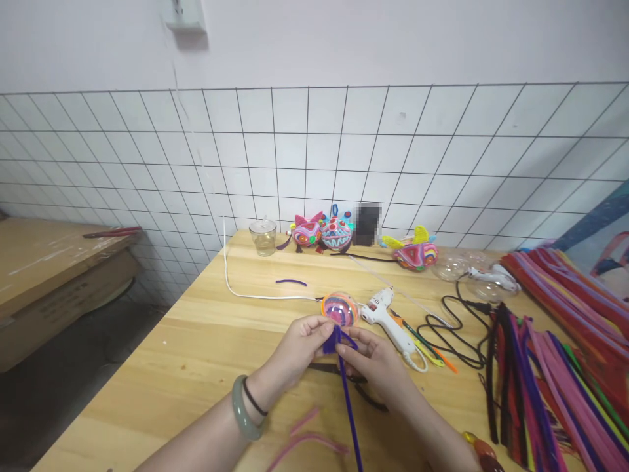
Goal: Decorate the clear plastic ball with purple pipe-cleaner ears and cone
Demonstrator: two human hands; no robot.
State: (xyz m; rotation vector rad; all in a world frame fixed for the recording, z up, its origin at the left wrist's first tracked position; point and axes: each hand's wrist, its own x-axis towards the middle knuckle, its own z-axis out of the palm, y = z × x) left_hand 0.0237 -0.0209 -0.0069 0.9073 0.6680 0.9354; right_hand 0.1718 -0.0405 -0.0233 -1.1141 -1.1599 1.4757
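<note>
Two bare hands are close together over the wooden worktop [196, 341]. The left hand [302, 342] pinches a flat purple fuzzy piece [331, 342] between its thumb and finger. The right hand [372, 354] pinches a long purple fuzzy stick [348, 400], right up against the flat piece. The stick hangs down between the two arms. I cannot tell if the two purple bits are joined.

Just past the fingertips sits a round see-through thing [339, 309] with orange, pink and purple stripes. To the right of the right hand lies a white glue gun [396, 324], and a black cord [457, 331] curls farther right. Past the left hand there is a short purple bit [291, 282], near a white cord [270, 297]. Farther off, a glass cup [264, 239] and three bright toys [338, 235] stand near the wall. Pink fuzzy strips [309, 439] lie on the near side of the hands. Well to the right of the right hand are big bunches of colored fuzzy sticks [545, 387].
</note>
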